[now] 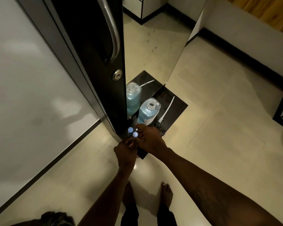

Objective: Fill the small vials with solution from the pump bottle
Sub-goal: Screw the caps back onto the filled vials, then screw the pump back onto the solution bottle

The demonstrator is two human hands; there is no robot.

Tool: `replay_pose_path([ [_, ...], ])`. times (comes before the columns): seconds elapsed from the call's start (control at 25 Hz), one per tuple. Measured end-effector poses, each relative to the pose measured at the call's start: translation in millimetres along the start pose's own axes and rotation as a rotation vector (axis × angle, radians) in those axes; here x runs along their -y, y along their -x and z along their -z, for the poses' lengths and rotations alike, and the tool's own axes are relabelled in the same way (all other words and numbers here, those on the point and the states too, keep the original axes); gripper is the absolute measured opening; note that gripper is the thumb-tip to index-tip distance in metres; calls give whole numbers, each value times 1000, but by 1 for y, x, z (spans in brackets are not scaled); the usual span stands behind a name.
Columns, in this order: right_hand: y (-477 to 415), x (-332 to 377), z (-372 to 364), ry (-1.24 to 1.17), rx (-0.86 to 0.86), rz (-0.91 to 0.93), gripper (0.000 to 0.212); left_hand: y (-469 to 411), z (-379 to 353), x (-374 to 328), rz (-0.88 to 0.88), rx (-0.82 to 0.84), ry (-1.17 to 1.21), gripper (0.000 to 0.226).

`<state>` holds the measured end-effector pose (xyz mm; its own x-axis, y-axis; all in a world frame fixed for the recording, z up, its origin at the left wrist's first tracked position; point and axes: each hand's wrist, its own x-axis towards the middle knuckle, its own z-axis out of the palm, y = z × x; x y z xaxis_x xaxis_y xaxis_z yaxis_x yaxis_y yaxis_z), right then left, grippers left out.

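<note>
A clear bottle of blue solution stands uncapped on a small black shelf. Its pump head with the white tube lies beside it on the shelf, to the right. Two small vials with blue tops stand close together at the shelf's near left edge. My left hand and my right hand meet just below the vials, fingers closed around something small between them. Whether it is a third vial or a cap is hidden by the fingers.
A dark door with a long metal handle and a lock stands left of the shelf. A mirror panel behind the shelf reflects the bottle. My bare feet stand on the pale tiled floor below.
</note>
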<state>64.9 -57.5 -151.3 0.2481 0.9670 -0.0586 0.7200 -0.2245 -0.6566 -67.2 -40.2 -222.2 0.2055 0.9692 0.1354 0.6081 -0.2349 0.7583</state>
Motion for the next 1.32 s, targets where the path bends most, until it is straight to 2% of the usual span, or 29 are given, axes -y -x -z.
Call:
replay_pose_path([
  [0.04, 0, 0, -1, -10, 10, -2, 21, 0, 1, 0, -1, 9, -13, 24],
  [0.2, 1, -7, 1, -64, 45, -16, 22, 3, 10, -2, 45, 64, 42, 21],
  [0.28, 4, -9, 9, -77, 84, -40, 33, 5, 20, -7, 59, 11, 39, 17],
  [0.36, 8, -11, 21, -100, 185, -144, 53, 3, 37, -16, 111, -59, 97, 15],
  [0.44, 11, -16, 34, -111, 255, -228, 59, -5, 55, -29, 78, -142, 157, 20],
  [0.52, 13, -24, 51, 1, 234, -176, 50, -21, 69, -51, -79, -165, 147, 28],
  [0.56, 13, -29, 61, 64, 207, -141, 46, -32, 72, -66, -117, -124, 134, 36],
  [0.68, 9, -41, 83, 243, 214, -85, 49, -54, 72, -104, 19, 45, 88, 62],
  [0.84, -6, -59, 80, 446, 335, 95, 66, -57, 59, -111, 129, 24, 165, 58],
  [1.0, -18, -71, 70, 523, 353, 167, 54, -64, 34, -113, 91, 197, 112, 84],
  [1.08, -20, -79, 63, 557, 365, 185, 47, -71, 21, -114, 107, 231, 105, 91],
  [1.32, -23, -98, 48, 583, 422, 147, 37, -86, -5, -108, -2, 194, 115, 85],
])
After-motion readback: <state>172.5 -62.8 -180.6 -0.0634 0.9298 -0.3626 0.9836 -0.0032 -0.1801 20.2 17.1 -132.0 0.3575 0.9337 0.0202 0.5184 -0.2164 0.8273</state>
